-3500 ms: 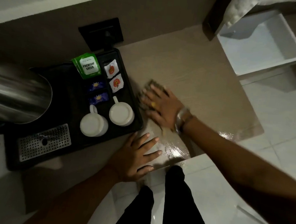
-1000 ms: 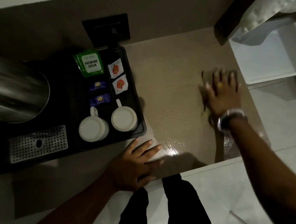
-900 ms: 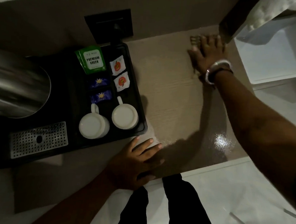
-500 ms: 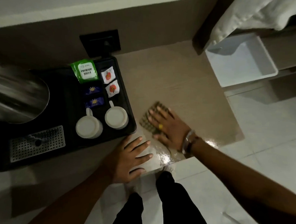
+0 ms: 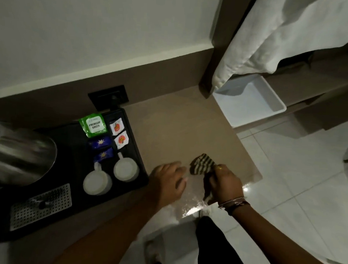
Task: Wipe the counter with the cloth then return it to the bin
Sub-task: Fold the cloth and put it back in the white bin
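half a second ago the right hand [image 5: 224,183] lay flat, pressing the dark striped woven cloth [image 5: 202,164] onto the pale wood-grain counter [image 5: 181,132]; now its fingers have closed around the cloth and bunched it up, with the striped end sticking out toward the wall just above the counter. the left hand [image 5: 169,181] has lifted off its brace at the front edge and hangs open, holding nothing, just beside the cloth. wiping looks finished, and what remains is carrying the cloth to the white rectangular plastic bin [image 5: 277,101] sitting empty beyond the counter's right end.
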`<state>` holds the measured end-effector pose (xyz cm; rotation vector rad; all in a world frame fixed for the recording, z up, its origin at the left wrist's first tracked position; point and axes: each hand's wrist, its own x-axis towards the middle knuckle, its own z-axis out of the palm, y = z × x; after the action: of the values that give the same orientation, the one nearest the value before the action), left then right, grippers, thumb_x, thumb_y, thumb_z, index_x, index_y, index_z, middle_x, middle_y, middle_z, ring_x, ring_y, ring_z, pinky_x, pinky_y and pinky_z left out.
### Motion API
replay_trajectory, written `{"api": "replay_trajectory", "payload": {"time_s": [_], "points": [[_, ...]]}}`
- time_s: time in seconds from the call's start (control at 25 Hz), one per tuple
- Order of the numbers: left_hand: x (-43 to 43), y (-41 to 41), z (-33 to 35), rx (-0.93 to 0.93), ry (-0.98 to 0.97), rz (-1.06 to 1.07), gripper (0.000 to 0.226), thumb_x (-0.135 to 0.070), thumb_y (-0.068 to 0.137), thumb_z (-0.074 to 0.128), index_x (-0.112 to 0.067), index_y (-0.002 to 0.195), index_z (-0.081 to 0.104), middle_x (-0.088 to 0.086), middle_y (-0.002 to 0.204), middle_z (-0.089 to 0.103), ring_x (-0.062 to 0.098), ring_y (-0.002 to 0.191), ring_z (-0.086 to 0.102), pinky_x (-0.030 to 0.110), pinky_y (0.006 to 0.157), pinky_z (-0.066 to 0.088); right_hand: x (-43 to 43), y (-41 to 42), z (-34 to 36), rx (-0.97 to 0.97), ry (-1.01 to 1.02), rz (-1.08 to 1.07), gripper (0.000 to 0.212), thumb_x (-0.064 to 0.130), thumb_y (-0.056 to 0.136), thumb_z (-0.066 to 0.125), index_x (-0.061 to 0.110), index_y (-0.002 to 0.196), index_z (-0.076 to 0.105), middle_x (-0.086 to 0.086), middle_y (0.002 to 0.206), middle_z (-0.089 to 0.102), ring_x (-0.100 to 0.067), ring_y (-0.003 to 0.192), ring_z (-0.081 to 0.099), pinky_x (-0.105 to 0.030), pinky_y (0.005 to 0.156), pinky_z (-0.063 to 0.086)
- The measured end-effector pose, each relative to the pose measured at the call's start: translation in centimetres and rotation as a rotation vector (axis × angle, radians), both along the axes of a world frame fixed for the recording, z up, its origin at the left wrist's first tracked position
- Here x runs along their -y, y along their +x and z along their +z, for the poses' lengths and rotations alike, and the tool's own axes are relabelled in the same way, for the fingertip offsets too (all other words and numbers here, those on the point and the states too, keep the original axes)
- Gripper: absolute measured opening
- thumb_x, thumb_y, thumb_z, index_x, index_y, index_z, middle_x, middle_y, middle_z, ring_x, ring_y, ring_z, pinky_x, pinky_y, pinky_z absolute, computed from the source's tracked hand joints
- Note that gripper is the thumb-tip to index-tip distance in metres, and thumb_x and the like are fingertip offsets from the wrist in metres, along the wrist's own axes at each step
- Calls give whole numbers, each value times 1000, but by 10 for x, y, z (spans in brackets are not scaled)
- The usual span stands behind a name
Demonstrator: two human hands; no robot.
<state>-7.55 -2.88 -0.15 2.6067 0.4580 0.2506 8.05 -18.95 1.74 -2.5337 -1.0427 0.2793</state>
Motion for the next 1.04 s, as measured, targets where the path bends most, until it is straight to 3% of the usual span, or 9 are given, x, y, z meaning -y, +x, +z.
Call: {"api": "replay_trajectory", "payload": {"time_s": [0.16, 0.24, 0.36, 0.44, 0.52, 0.56, 0.8, 0.96, 1.04], "points": [[-26, 92, -2, -88, 103, 212, 44, -24, 87, 77, -7, 127, 69, 23, 130, 65, 41, 111, 64, 49, 96, 47, -8, 127, 26, -668, 410, -504, 16, 7, 92, 66, 18, 81, 69, 6, 73, 68, -16, 68, 62, -8, 52, 46], [-27, 128, -10, -220, 118, 283, 51, -35, 91, 70, -13, 137, 63, 20, 141, 59, 39, 124, 56, 54, 107, 37, -28, 202, 32, -953, 531, -527, 14, 7, 97, 59, 10, 96, 72, -2, 86, 75, -19, 78, 68, -24, 73, 56], [-21, 150, -30, -268, 92, 425, 53, -47, 92, 58, -19, 137, 66, 19, 148, 54, 42, 134, 49, 63, 112, 29, -80, 295, 20, -1176, 577, -480, 26, 3, 102, 46, -1, 122, 61, -16, 111, 67, -29, 98, 64, -42, 102, 48], [-15, 153, -43, -260, 75, 474, 56, -52, 92, 50, -22, 137, 65, 18, 152, 52, 42, 137, 46, 64, 114, 26, -120, 340, 4, -1311, 520, -454, 31, 9, 104, 46, -2, 129, 60, -19, 122, 66, -33, 110, 62, -43, 108, 46], [-14, 152, -53, -236, 75, 489, 57, -53, 91, 51, -24, 139, 63, 17, 155, 48, 41, 139, 43, 64, 114, 24, -147, 366, -19, -1423, 400, -393, 28, 21, 103, 54, 4, 120, 67, -11, 112, 75, -30, 106, 68, -38, 99, 54], [-15, 151, -57, -223, 75, 497, 56, -52, 91, 52, -25, 139, 62, 15, 156, 46, 40, 140, 41, 64, 115, 23, -155, 374, -31, -1396, 306, -328, 24, 23, 100, 60, 6, 114, 71, -9, 104, 78, -28, 100, 70, -36, 94, 57], [-13, 153, -56, -244, 74, 513, 61, -57, 92, 49, -27, 146, 56, 14, 159, 43, 38, 145, 36, 60, 119, 17, -151, 379, -81, -513, -18, -66, 28, 15, 90, 70, 2, 115, 70, -22, 113, 72, -36, 105, 67, -40, 93, 55], [-12, 154, -38, -275, 32, 509, 60, -56, 95, 46, -24, 144, 59, 15, 160, 42, 38, 145, 36, 63, 119, 20, -145, 366, -52, -230, -223, -8, 61, 31, 87, 72, 11, 141, 50, -23, 134, 55, -43, 123, 53, -45, 98, 48], [-12, 161, -27, -305, -2, 528, 64, -58, 94, 40, -22, 143, 61, 15, 159, 43, 38, 144, 38, 63, 118, 22, -127, 350, -25, -190, -81, -98, 51, 32, 89, 72, 8, 133, 59, -21, 128, 60, -41, 122, 56, -44, 97, 48]]}}
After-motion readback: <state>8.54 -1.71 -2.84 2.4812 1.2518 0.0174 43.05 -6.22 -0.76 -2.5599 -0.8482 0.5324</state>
